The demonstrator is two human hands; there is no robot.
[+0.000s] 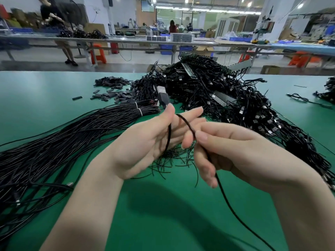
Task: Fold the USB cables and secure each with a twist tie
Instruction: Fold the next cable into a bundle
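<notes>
My left hand (150, 142) holds a black USB cable (188, 127) with the thumb pressed against it, and the USB plug (162, 96) sticks up above the thumb. The cable loops over the left fingers and runs to my right hand (235, 151), which pinches it between thumb and fingers. From there it trails down toward the lower right edge. A small heap of short black twist ties (172, 160) lies on the green table (163, 214) just beneath the hands.
A long bundle of straight black cables (54, 145) banded with white ties lies at left. A big tangled pile of USB cables (226, 98) fills the middle and right. Small dark sleeves (112, 89) are scattered at the back. A person stands at a far workbench.
</notes>
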